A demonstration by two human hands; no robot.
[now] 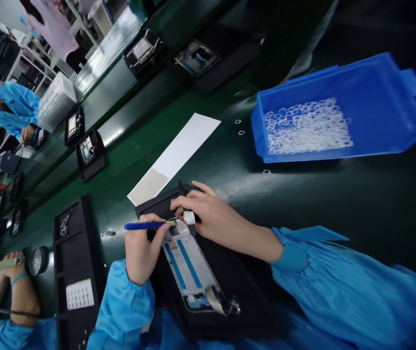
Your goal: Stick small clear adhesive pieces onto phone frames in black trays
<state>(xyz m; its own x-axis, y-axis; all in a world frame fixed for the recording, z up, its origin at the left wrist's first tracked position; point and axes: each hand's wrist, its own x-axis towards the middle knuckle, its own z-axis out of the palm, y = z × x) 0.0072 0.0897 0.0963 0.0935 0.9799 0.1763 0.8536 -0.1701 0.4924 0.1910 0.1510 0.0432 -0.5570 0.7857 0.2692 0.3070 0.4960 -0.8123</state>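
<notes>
My left hand is closed around a slim blue pen-like tool, its pale end pointing right at the top of an opened phone housing. Blue strips run along the silver housing, which lies on a black holder. Over the top right of the housing, my right hand has its index finger and thumb curled close together and another finger stretched out. A tiny pale speck shows at its index fingertip; what the fingers pinch is too small to make out. Beside them is a small white square piece.
A blue bin holds many small white frames; several loose frames lie nearby. A white strip lies beyond the holder. Left stands a black compartment tray. Co-workers in blue sleeves and more phone holders line the bench.
</notes>
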